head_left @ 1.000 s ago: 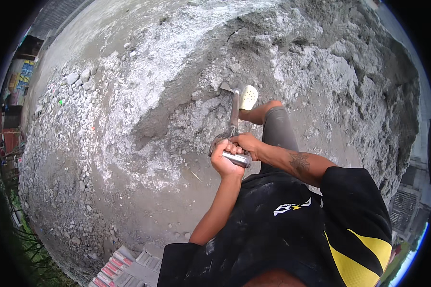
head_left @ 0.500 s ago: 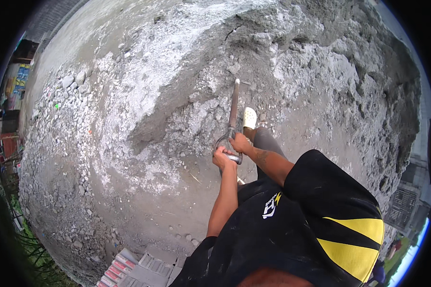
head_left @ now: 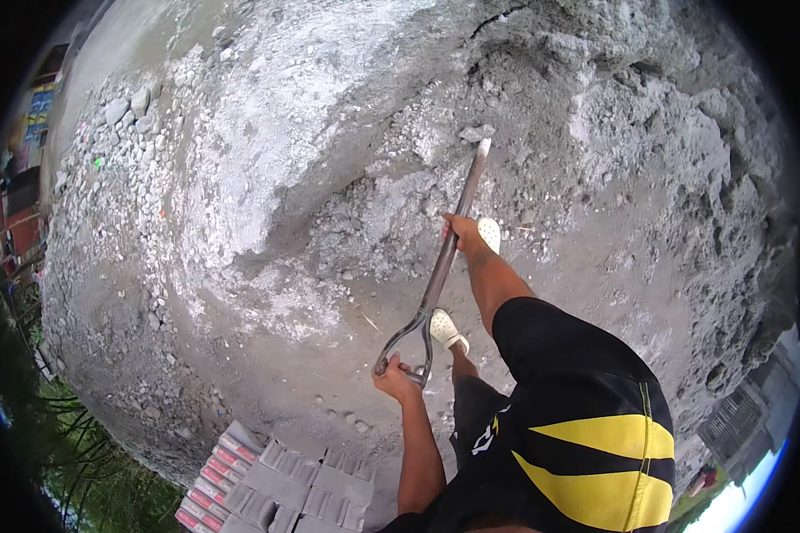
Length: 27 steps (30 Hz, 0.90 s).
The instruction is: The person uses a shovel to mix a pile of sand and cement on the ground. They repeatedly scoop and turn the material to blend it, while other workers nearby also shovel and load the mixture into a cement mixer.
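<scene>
The right hand point(head_left: 460, 231) has moved down the shovel point(head_left: 437, 280) and grips its pole point(head_left: 473, 182); the left hand point(head_left: 396, 381) holds its top handle point(head_left: 429, 346), so both steer it.

The far end of the shovel point(head_left: 440, 275) is lost among grey rubble point(head_left: 477, 133). Its crossbar is partly covered by the left hand point(head_left: 398, 380). Right of the shaft, one clog point(head_left: 491, 235) is partly masked by the right forearm point(head_left: 496, 282). Well below-left, stacked blocks point(head_left: 280, 484) are cut off by the lower edge.
</scene>
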Each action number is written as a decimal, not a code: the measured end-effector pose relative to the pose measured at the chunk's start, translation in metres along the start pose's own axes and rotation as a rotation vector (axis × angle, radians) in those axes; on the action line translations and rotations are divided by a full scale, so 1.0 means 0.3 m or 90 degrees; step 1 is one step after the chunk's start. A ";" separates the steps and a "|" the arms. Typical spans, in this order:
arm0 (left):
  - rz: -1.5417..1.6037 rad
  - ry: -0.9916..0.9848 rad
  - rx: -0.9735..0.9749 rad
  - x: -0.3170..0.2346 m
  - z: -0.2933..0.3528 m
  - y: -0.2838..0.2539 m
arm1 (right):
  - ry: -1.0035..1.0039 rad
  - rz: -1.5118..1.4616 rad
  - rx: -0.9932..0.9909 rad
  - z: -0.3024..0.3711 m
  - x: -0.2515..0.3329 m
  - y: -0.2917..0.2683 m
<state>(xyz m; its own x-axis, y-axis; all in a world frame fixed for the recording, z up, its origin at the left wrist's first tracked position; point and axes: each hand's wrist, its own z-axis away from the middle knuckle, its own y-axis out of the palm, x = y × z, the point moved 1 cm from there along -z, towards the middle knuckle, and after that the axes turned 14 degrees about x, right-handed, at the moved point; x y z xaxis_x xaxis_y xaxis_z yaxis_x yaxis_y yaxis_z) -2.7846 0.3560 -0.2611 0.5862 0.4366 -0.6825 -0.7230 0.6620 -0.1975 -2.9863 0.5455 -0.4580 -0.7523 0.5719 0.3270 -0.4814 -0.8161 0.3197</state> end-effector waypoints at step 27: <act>-0.527 0.369 0.342 -0.500 -0.042 -0.839 | -0.100 -0.620 0.031 0.794 -0.898 0.015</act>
<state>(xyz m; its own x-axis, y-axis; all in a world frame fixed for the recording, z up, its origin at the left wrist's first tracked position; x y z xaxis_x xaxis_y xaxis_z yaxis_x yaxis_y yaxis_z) -2.6952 0.1163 -0.1179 0.4514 -0.5090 -0.7329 0.1381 0.8513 -0.5062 -2.6786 0.4076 -0.3328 0.0325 0.9994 0.0146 -0.8371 0.0192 0.5468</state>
